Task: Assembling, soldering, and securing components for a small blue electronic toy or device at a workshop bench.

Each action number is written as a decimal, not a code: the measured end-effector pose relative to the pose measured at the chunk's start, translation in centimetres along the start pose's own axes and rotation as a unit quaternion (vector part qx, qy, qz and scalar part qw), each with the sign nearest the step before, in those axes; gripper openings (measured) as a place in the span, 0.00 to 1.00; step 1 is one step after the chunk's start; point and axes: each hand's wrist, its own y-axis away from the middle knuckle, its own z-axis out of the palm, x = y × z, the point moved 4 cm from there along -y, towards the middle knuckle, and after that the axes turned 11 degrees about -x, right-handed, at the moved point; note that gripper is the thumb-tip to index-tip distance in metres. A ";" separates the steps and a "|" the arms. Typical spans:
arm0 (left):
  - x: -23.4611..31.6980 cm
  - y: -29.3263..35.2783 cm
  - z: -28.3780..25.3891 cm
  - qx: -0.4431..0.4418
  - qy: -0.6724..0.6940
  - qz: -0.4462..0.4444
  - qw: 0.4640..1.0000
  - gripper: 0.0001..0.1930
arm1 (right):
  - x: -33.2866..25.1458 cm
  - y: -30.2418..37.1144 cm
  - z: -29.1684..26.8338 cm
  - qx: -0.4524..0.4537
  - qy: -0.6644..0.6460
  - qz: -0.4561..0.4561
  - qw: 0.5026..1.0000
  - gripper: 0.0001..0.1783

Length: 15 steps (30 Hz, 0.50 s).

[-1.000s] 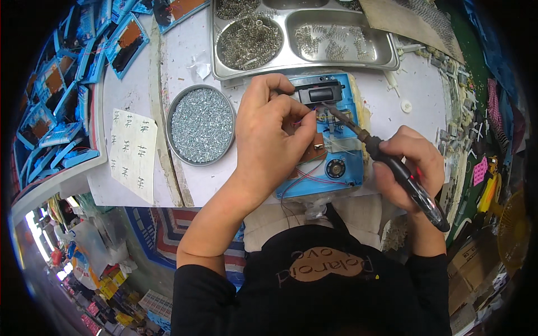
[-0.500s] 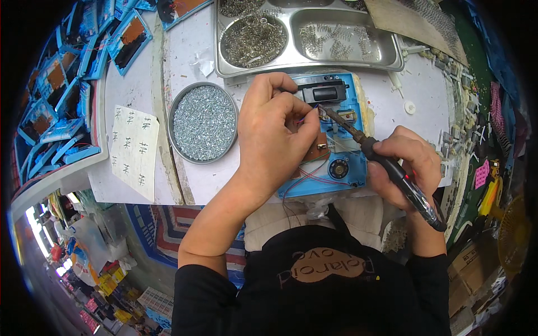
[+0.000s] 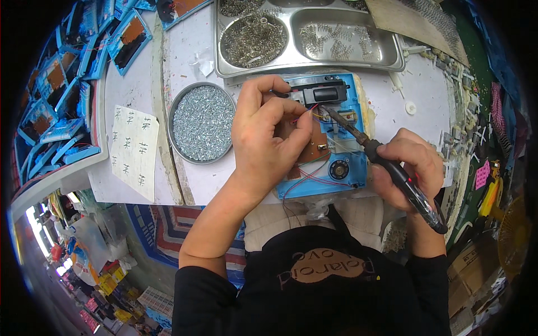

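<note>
A blue plastic casing [image 3: 353, 101] lies on the table in front of me. It holds a brown circuit board [image 3: 315, 141], a small round speaker [image 3: 339, 169] and thin loose wires. My left hand [image 3: 263, 137] is over the casing's left side, thumb and forefinger pinching a thin wire [image 3: 311, 108] beside a black plastic part [image 3: 322, 95]. In my right hand [image 3: 413, 162] is a black-handled soldering iron [image 3: 400, 178], its tip by the wires at the board's upper edge. My left fingers hide part of the board.
A round dish [image 3: 172, 137] of small metal pieces stands left of my left hand. Beyond the casing, a metal tray [image 3: 302, 65] holds springs. Several blue casings [image 3: 61, 129] are piled far left. A paper sheet [image 3: 134, 154] lies left of the dish; small white parts [image 3: 457, 106] line the right edge.
My left hand has drawn back slightly to the left, uncovering more of the board and black part. The soldering iron stays close to the same spot, shifted only a little.
</note>
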 end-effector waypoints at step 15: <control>-0.1 0.0 0.1 0.005 0.000 0.003 1.000 0.06 | 0.2 -0.2 0.3 0.013 0.012 -0.006 1.000 0.19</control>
